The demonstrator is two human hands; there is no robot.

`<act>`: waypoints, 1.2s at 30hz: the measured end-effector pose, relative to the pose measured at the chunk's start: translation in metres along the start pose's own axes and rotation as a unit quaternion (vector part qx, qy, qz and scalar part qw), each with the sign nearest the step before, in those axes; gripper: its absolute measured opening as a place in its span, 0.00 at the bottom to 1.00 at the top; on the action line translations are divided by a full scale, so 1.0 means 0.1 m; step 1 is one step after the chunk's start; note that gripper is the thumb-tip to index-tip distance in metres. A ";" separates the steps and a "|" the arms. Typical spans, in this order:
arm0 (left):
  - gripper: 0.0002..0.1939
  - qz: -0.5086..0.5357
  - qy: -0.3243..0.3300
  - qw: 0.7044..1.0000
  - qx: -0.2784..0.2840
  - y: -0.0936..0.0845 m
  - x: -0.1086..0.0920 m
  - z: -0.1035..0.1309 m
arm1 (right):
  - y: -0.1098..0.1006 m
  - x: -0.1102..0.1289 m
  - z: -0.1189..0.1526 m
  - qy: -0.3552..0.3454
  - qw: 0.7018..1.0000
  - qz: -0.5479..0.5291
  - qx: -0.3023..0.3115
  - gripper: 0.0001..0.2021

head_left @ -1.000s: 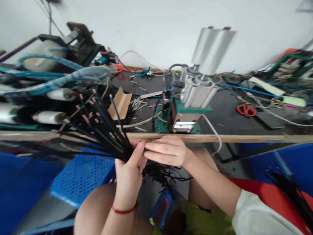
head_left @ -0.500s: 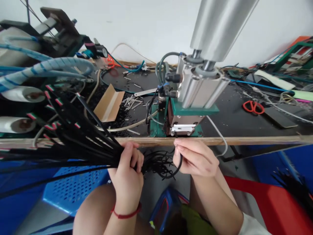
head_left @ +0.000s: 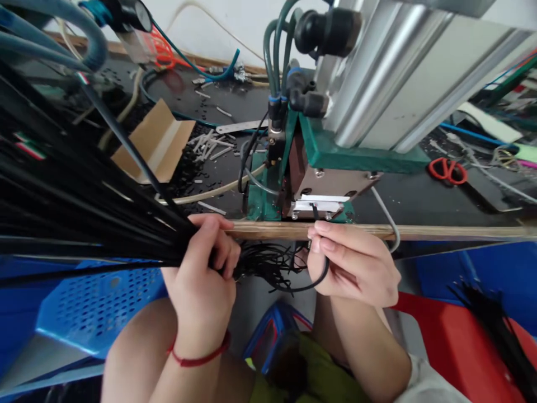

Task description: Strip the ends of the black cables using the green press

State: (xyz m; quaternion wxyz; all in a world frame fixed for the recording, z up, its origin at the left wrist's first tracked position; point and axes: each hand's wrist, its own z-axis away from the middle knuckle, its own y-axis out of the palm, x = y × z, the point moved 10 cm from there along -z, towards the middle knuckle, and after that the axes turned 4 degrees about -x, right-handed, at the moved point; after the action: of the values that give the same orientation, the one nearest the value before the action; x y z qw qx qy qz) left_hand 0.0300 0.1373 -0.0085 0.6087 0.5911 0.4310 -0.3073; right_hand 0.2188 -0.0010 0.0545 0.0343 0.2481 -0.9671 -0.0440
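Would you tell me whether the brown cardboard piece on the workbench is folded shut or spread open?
Spread open: both panels of the cardboard piece are visible, one on each side of its lengthwise middle strip.

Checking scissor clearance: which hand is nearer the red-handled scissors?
Right. The right hand is at the bench edge, just left of the scissors and below them in view; the left hand grips the black cable bundle, farther left.

- I get bright, diffuse light on the white wall (head_left: 235, 19).
- Glare streaks the metal cylinder (head_left: 380, 78).
- Below the bench edge (head_left: 268, 228), my view dims.
- Leftmost black cables (head_left: 62, 184) look blurred, stretched.
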 end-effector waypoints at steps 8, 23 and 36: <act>0.17 -0.023 0.000 1.000 -0.005 0.03 -0.01 0.00 | -0.02 -0.03 -0.07 0.025 0.999 0.033 -0.012 0.08; 0.14 -0.016 -0.001 1.000 0.011 0.03 0.05 0.00 | 0.06 -0.14 -0.06 0.087 0.996 -0.012 0.003 0.12; 0.14 -0.009 -0.005 1.000 0.007 0.03 0.07 0.00 | 0.10 -0.19 -0.07 0.098 0.994 -0.041 -0.006 0.09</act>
State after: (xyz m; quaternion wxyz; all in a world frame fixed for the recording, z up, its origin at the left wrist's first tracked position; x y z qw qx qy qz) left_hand 0.0354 0.1380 -0.0134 0.6038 0.5899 0.4309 -0.3190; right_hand 0.2316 0.0162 0.0613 0.1290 0.2902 -0.9478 -0.0269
